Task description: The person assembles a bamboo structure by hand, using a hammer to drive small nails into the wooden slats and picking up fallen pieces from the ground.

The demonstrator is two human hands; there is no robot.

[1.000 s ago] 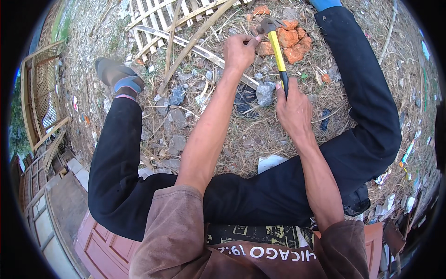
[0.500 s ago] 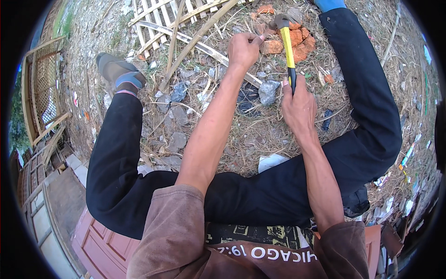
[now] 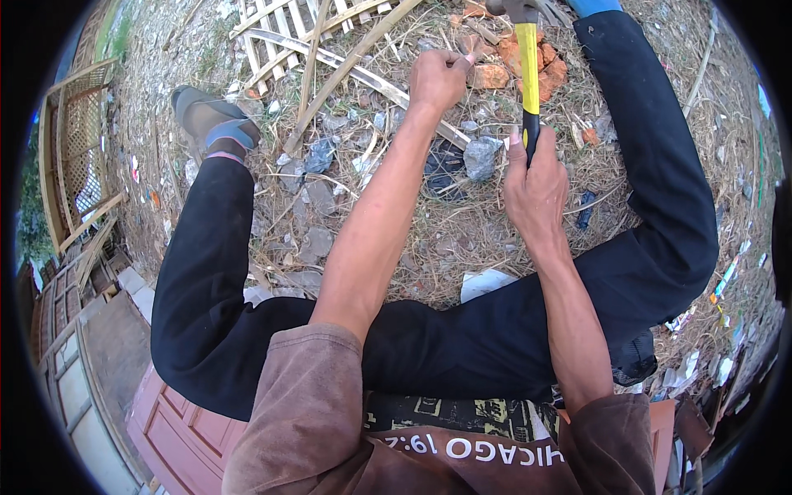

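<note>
Frankly, hazards first: a stray swing of the hammer [image 3: 529, 70] could catch the left hand [image 3: 437, 81], since it sits just beside the orange brick pieces [image 3: 492, 77]. Hands: two, apart; right hand [image 3: 536, 186] wrapped around the hammer's grip, left pinched, seemingly on a reddish shard [image 3: 473, 44], hard to tell from here. Hammer: one, upper right of centre, head at the frame's top edge. Brick pieces: at least four, upper centre. Grey stone [image 3: 481, 158] between the hands: one.

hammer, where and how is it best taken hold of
Take the hammer by its black grip, probably best from the near side, as the right hand does: the slim, straight handle runs away from that hand to the metal head at the far end.
</note>
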